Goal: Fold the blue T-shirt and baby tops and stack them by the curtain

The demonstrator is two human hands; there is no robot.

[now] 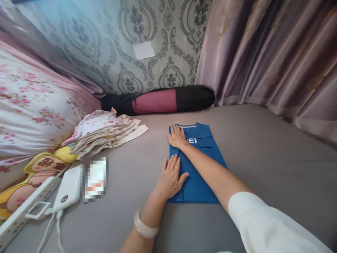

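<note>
A blue shirt (pixel 201 179) lies flat on the bed, its sides folded inward and its collar toward the wall. White lettering shows on its chest, partly covered by my right wrist. My right hand (pixel 177 136) rests flat on the shirt's upper left part near the collar, fingers stretched out. Lower down, my left hand (pixel 172 176) presses flat on the shirt's left edge with the thumb spread. A pale bangle circles my left wrist. Neither hand grasps anything; both palms are hidden.
Stacked clothes (pixel 105 130) lie at the left beside a floral pillow (pixel 39 102). Nearer are a white power bank (pixel 67 186) with cables, a power strip (pixel 26 207), a yellow plush (pixel 39 168) and a blurred-out item (pixel 95 179). A black and pink long bag (pixel 155 101) lies along the wall.
</note>
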